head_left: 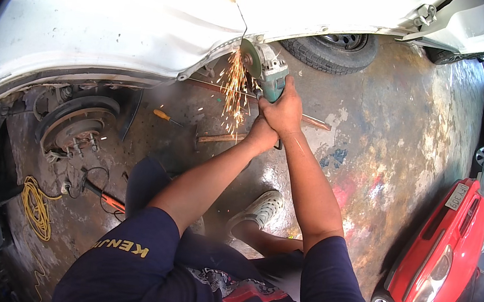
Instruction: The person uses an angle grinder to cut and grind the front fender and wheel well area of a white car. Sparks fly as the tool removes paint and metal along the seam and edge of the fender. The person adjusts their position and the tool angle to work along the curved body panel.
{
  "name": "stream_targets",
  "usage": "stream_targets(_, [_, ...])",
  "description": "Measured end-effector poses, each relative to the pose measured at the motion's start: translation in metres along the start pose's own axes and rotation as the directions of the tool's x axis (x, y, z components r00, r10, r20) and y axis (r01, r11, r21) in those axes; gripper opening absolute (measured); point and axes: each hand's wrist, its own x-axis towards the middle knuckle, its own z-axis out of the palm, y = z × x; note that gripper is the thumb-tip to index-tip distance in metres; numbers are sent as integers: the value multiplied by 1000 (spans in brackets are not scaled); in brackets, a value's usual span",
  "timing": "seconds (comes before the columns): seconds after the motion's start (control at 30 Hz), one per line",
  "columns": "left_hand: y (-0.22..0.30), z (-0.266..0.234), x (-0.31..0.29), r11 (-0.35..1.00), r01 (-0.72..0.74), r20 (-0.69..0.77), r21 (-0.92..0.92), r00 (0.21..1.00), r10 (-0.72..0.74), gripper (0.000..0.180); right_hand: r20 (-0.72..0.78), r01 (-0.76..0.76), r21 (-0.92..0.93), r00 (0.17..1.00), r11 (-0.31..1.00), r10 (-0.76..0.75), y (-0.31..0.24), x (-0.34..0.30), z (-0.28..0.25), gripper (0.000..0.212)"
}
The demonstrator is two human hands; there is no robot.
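Both my hands hold a teal and grey angle grinder (273,82) out in front of me. My right hand (286,111) wraps round its body from the right. Close against it, my left hand (264,134) grips from below and the left, its fingers mostly hidden. The grinder's cutting disc (252,60) meets the lower edge of a white car body panel (125,22), by the wheel arch. A thin dark line runs up the panel above the disc. Orange sparks (236,93) spray downward from the contact.
A loose wheel (332,53) lies on the floor beyond the panel. An exposed wheel hub (75,127) sits at the left. Below the sparks are a yellow-handled screwdriver (162,115) and a wooden handle (219,138). Coiled yellow cord (35,210) lies left; a red car (443,260) stands right.
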Motion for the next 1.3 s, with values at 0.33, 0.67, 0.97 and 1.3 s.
stream_targets(0.33, [-9,2,3,1000,-23,-27,14,999,23,67,-46,42,-6,998,999,-42,3,0,4,84])
stream_targets(0.67, [-5,3,1,997,-76,-21,-3,997,76,65,-42,51,-8,998,999,-51,7,1,4,82])
stream_targets(0.97, [-6,3,3,1000,5,-2,-5,1000,-5,61,-26,13,-17,1000,1000,-14,6,0,6,86])
stream_targets(1.3, [-3,1,-2,1000,23,28,19,999,-23,63,-9,-2,-26,1000,1000,2,6,-2,5,91])
